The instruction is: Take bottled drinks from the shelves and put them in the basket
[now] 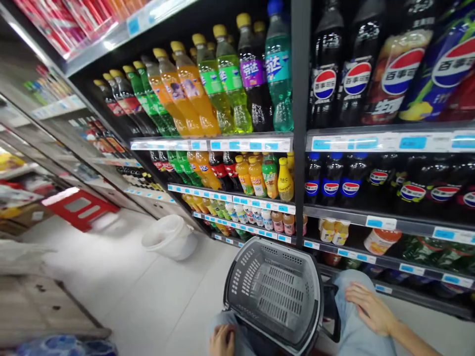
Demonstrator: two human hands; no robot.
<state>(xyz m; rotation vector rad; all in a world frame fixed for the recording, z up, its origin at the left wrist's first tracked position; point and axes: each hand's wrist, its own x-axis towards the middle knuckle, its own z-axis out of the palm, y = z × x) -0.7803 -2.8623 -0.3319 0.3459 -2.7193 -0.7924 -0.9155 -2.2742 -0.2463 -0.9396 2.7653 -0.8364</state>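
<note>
Between my knees stands a grey shopping basket (282, 291) with slotted sides and floor; nothing lies inside it. My left hand (222, 340) rests on my left knee, just left of the basket, its fingers bent loosely over the denim and partly cut off by the frame's lower edge. On my right knee lies my right hand (369, 307), fingers stretched across the jeans (352, 287). Neither hand holds anything. A black basket handle (336, 316) hangs down by my right knee.
Drink shelves (245, 144) rise in front, with orange soda bottles (181, 89), cola bottles (326, 84) and small juice bottles (256, 175). A white bucket (170, 237) stands on the tiled floor (156, 291) to the left. Farther off are a red plastic stool (79, 207) and a wooden cabinet (40, 306).
</note>
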